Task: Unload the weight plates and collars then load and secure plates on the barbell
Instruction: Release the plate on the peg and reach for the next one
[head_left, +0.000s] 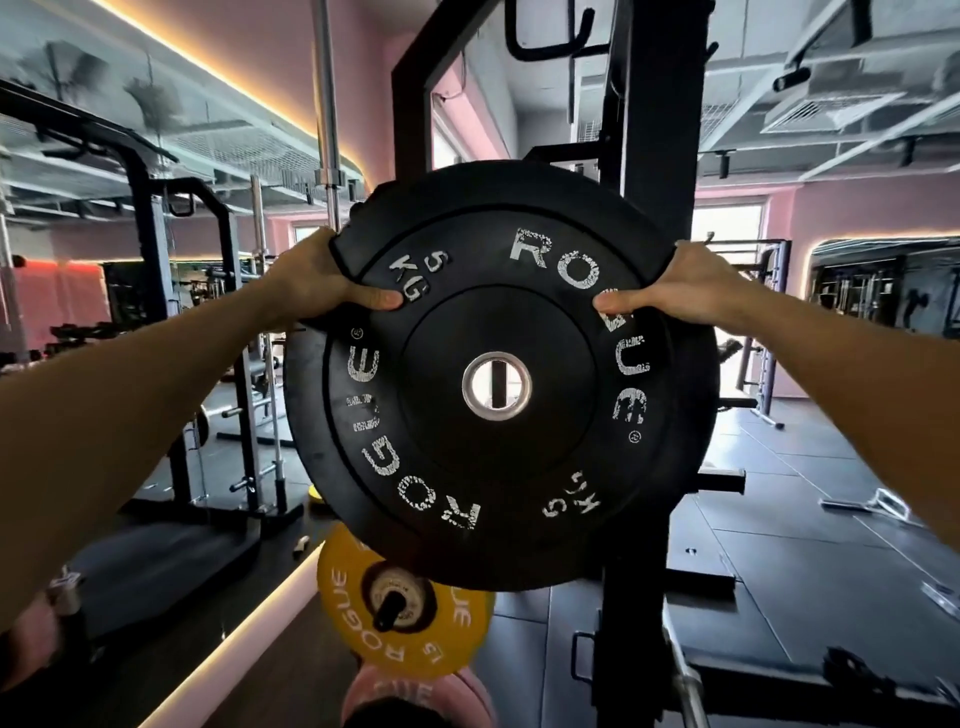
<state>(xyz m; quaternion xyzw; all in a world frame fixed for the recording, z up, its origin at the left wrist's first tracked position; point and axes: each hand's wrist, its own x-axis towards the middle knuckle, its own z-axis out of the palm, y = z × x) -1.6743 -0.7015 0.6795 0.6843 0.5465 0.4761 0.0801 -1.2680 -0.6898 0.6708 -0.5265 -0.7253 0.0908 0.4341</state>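
A black 5 kg bumper plate (498, 467) with worn white lettering fills the middle of the head view, held up in the air facing me. My left hand (324, 280) grips its upper left rim, thumb across the face. My right hand (675, 286) grips the upper right rim the same way. Through the plate's steel centre hole (497, 385) I see only background. Below it a yellow 15 kg plate (363, 644) sits on a storage peg (388, 608). A barbell end (685, 680) shows at the lower right.
The black rack upright (660, 130) stands right behind the plate. A vertical stored bar (328, 130) rises at upper left. A pink plate (415, 699) lies under the yellow one. More racks stand at left, and rubber floor tiles (810, 493) spread to the right.
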